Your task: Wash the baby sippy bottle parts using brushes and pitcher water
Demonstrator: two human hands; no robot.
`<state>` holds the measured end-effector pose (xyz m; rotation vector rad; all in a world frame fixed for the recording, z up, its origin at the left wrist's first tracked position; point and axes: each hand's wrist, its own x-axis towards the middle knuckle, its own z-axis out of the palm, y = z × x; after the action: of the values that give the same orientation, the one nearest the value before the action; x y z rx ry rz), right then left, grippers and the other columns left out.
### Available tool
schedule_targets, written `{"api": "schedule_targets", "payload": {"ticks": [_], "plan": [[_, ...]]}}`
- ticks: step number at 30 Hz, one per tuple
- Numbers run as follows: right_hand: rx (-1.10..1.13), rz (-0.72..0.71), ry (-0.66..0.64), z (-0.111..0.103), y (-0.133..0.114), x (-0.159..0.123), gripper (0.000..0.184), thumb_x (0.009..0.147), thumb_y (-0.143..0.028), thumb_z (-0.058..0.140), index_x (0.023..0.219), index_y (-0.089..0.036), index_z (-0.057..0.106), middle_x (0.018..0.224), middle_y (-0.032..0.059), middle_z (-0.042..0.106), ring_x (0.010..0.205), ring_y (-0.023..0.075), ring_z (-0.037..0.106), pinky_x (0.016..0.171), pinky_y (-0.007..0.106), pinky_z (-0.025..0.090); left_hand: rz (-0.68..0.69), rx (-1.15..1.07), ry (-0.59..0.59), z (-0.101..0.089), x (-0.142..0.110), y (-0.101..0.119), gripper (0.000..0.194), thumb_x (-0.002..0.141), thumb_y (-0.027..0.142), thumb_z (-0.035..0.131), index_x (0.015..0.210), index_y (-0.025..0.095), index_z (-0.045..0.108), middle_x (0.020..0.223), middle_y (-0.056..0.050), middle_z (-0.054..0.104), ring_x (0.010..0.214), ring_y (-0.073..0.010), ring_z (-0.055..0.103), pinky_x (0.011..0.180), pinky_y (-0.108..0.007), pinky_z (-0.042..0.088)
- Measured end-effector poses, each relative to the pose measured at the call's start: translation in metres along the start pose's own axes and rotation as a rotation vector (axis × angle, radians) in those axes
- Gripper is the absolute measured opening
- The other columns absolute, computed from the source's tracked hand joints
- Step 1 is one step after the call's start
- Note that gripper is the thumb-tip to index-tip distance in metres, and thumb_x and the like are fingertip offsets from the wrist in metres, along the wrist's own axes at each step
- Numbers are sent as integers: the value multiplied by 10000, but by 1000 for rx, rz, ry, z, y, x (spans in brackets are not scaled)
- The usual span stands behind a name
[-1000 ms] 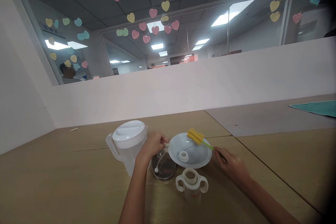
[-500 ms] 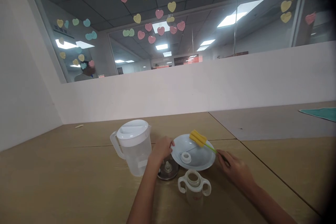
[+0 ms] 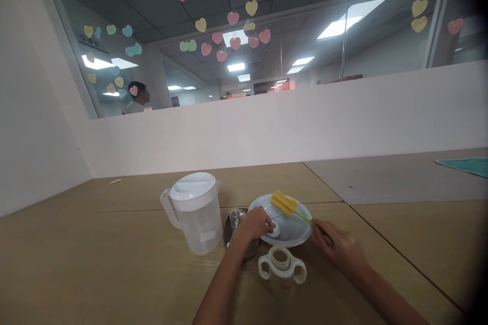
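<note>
My right hand (image 3: 339, 244) grips the thin green handle of a yellow sponge bottle brush (image 3: 283, 203), its head over the white bowl (image 3: 301, 236). In the bowl lies a white bottle collar ring (image 3: 275, 230), and the fingers of my left hand (image 3: 256, 223) are closed on its left edge. In front of the bowl a baby bottle (image 3: 282, 269) with two white side handles stands upright without a lid. Partly hidden under my left forearm is a round metal tray (image 3: 227, 228) with a small clear cap (image 3: 236, 218) on it.
A clear plastic pitcher (image 3: 200, 223) with a white lid stands left of the tray. A teal cloth (image 3: 465, 164) lies at the far right. Behind the wooden table (image 3: 95, 259) rises a white wall (image 3: 229, 137) with a window; a person (image 3: 137, 99) is visible behind the glass.
My left hand has moved from the bowl's left rim rightward and down to the collar ring inside it. The brush head has shifted slightly left. The person behind the glass has moved right.
</note>
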<state>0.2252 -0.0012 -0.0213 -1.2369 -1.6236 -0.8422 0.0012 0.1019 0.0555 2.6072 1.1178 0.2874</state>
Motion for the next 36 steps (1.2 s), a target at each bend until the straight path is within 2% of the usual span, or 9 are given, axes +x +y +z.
{"api": "schedule_targets", "payload": {"ticks": [4,8,10,13,16,20,27,32,36], "plan": [[147,-10,-13,-5,-3,1,200,877,-200,464,996,-163,620,815,48,702,626,110,647,577,185,487,92,-125,68,-25,-7,-1,226,834,316,546,963,179,671,1040,-54,568,958,-126,547,848,-209,426],[154,47,25,-6,-4,0,204,870,-187,473,1021,-169,609,862,55,703,669,118,657,601,196,501,178,-416,112,-63,-27,3,272,861,363,492,963,168,652,1108,-69,555,1042,-143,520,887,-219,404],[116,48,42,-4,-3,0,204,866,-192,479,1013,-173,619,846,48,704,654,114,655,600,192,497,129,-425,95,-80,-41,3,261,835,369,520,947,173,653,1198,-68,538,1032,-152,531,852,-213,413],[85,-2,36,-3,-3,0,204,863,-191,486,1006,-166,630,801,43,702,615,104,642,601,188,491,-71,-199,4,-94,-56,-2,223,778,341,555,865,169,668,1025,-30,645,922,-157,568,778,-212,413],[81,-41,3,-3,-4,0,204,864,-182,482,1004,-156,630,776,44,696,593,98,629,581,184,481,-262,-50,-135,-92,-60,-12,156,694,289,603,734,156,673,759,-1,679,739,-149,588,654,-210,408],[69,-45,-25,-3,-3,-1,205,876,-192,467,1003,-152,623,794,52,697,591,98,627,591,188,487,-369,-13,-221,-77,-50,-23,110,628,263,639,633,154,648,578,-1,643,557,-139,563,518,-214,380],[63,-62,-12,-1,-1,-2,203,872,-187,462,988,-157,626,784,40,699,567,89,626,555,179,474,-476,55,-340,-49,-33,-23,132,607,276,674,575,160,621,556,-36,661,532,-172,616,505,-238,455],[48,-79,-7,-2,-2,0,196,874,-184,457,976,-148,621,763,43,695,543,91,617,547,176,473,-476,204,-237,-48,-34,1,120,560,216,715,650,157,662,704,-98,705,712,-248,661,603,-280,473],[35,-56,-10,-3,-2,0,204,874,-186,452,973,-160,628,780,41,700,560,92,624,553,179,472,-411,273,-70,-63,-47,29,208,751,285,559,839,144,682,943,-164,687,912,-279,633,711,-314,448]]}}
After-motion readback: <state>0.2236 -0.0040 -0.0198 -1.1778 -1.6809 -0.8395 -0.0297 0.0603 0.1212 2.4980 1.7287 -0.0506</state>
